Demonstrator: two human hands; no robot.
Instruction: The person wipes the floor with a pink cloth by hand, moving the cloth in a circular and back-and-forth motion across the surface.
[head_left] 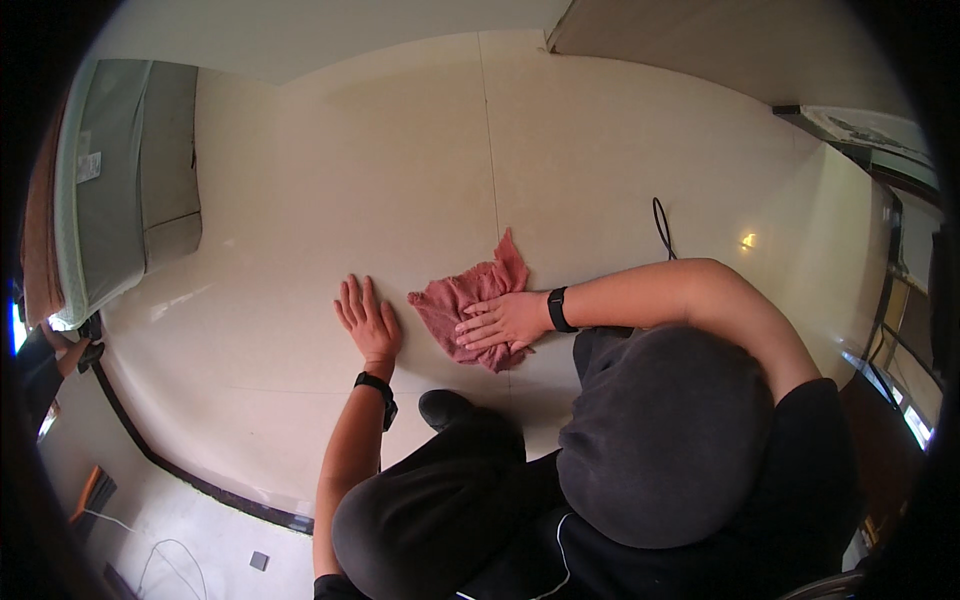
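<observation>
A pink rag [468, 305] is pressed flat against the pale floor [600, 150] under the right hand [503, 322], whose fingers are stretched out and laid together across the cloth's near half rather than curled around it; nothing is pinched, the cloth is simply held down by the palm and fingers. Most of the rag is seen beyond and to the left of the fingertips, with one pointed corner sticking up past the knuckles, and a small frayed edge shows just below the heel of the hand. The left hand [368, 320] is planted flat on the bare floor with fingers spread, empty, just beside the rag's left edge but not touching it. A black band is worn on each wrist. Behind the right forearm, a thin black cable [662, 228] is looped on the floor, well apart from the cloth. Below the two hands, a dark shoe [445, 408] and bent knees in dark trousers are seen. Far to the left of the left hand, a grey-green cushion [130, 180] is set at the edge of the floor.
</observation>
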